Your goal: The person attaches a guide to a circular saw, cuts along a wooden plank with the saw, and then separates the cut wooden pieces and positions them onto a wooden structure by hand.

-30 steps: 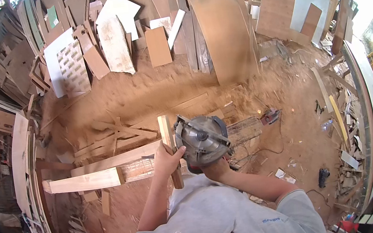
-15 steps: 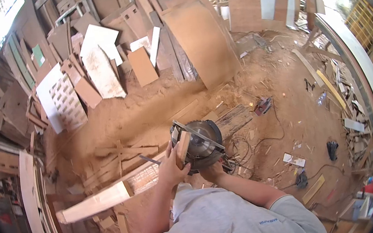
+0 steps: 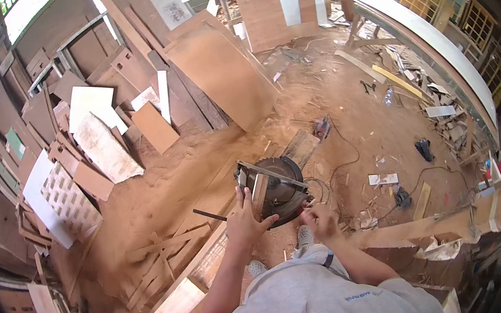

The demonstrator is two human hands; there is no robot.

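Over powdery ground (image 3: 324, 94), left fingers (image 3: 246, 199) hold wood (image 3: 260, 193) beside a circular saw (image 3: 281, 181).

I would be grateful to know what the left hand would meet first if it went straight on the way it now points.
Most likely the circular saw: the left hand points up the picture, towards the saw's upper-left corner, though depth is hard to judge.

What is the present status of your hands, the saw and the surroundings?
Left hand holding short wood piece at circular saw. Right hand curled by saw's near edge, grip unclear. Loose boards lying to the left.
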